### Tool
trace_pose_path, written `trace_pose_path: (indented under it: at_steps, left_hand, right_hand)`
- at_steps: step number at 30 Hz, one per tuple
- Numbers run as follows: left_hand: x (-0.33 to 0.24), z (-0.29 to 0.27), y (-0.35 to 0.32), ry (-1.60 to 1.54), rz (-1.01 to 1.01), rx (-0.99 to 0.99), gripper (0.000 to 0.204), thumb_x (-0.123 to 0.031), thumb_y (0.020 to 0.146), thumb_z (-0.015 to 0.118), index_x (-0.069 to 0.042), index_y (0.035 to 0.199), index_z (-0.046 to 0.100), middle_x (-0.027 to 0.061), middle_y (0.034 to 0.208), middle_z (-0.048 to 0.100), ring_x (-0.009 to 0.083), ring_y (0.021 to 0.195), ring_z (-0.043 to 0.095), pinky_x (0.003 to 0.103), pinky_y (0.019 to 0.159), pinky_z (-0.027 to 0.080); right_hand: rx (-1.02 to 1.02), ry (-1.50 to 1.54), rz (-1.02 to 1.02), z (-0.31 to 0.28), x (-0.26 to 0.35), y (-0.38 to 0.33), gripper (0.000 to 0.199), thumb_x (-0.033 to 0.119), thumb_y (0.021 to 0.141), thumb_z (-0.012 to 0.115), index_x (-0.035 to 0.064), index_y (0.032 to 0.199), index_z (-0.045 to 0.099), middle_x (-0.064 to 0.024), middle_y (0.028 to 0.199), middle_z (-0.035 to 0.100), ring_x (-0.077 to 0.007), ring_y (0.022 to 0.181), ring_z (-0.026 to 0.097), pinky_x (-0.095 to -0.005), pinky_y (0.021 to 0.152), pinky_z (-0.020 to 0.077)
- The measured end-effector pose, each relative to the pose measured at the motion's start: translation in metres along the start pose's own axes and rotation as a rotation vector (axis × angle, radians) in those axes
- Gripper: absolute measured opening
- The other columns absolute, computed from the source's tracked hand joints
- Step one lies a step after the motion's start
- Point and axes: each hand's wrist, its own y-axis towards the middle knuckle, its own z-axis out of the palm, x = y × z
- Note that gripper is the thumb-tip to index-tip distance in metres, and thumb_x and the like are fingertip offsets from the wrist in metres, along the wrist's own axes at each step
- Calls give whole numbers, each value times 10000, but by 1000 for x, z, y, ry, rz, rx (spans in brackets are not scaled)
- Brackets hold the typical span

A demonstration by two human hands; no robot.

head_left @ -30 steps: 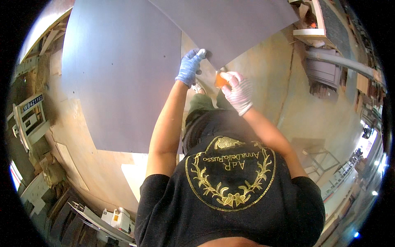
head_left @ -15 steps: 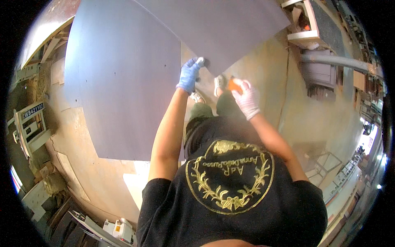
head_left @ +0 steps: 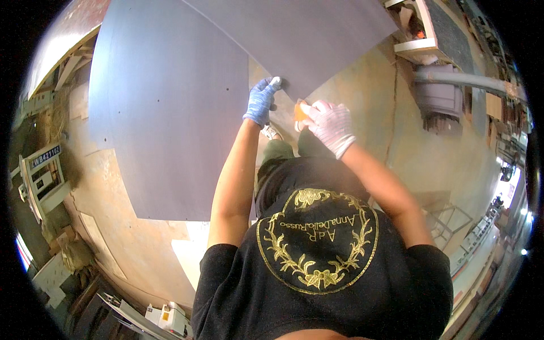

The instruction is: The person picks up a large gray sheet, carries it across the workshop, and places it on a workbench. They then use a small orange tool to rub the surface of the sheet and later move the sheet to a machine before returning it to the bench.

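My left hand [head_left: 260, 101], in a blue glove with pale fingertips, is closed at the near edge of a large flat grey panel [head_left: 306, 45], its fingertips pinched there. A small orange block [head_left: 300, 110] is held in my right hand [head_left: 330, 123], which wears a whitish glove. The block is at the panel's near corner; whether it touches the edge is hard to tell. To the left of my left hand lies a second large grey panel [head_left: 175, 124], with several small dark holes in it.
A white-edged shelf unit [head_left: 418, 46] and a long grey pipe [head_left: 464, 81] are at the upper right. Bare tan floor [head_left: 362, 90] shows right of the panels. A metal-framed stand [head_left: 42, 178] is at the far left. My shoe [head_left: 271, 132] shows below the hands.
My right hand has moved left with the orange block, up to the panel's near corner. My left hand has hardly shifted at the panel's edge.
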Motion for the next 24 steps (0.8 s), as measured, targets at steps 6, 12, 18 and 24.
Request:
trace_pose_path:
  at_steps: [6, 12, 18, 24]
  left_hand:
    - [0, -3, -3, -28, 0, 27, 315, -378, 785, 649, -106, 942, 621, -8, 859, 607, 60, 549, 391, 219, 474, 347]
    - [2, -3, -1, -9, 5, 22, 333, -366, 787, 649, -99, 984, 617, 4, 877, 611, 61, 520, 379, 220, 469, 345]
    - [1, 0, -2, -14, -25, 11, 350, -361, 796, 641, -91, 1017, 603, 9, 875, 609, 67, 512, 380, 216, 459, 348]
    - [4, -2, 0, -17, 0, 12, 345, -355, 800, 640, -89, 1016, 599, 9, 870, 606, 68, 517, 381, 218, 455, 349]
  right_hand:
    - [127, -153, -8, -28, -18, 8, 340, 282, 668, 630, 201, 999, 617, -33, 801, 561, -207, 694, 584, -402, 605, 418]
    - [11, -4, 32, -30, -6, -5, 350, 350, 725, 631, 176, 1029, 616, -24, 780, 561, -195, 667, 567, -370, 590, 426]
    - [-192, 128, 17, 9, -4, -9, 312, 280, 749, 639, 179, 1044, 619, -35, 757, 551, -205, 578, 537, -353, 531, 435]
    - [-189, 479, 323, 80, -24, -50, 297, 255, 783, 623, 138, 1056, 611, -102, 837, 610, -253, 710, 602, -343, 664, 507]
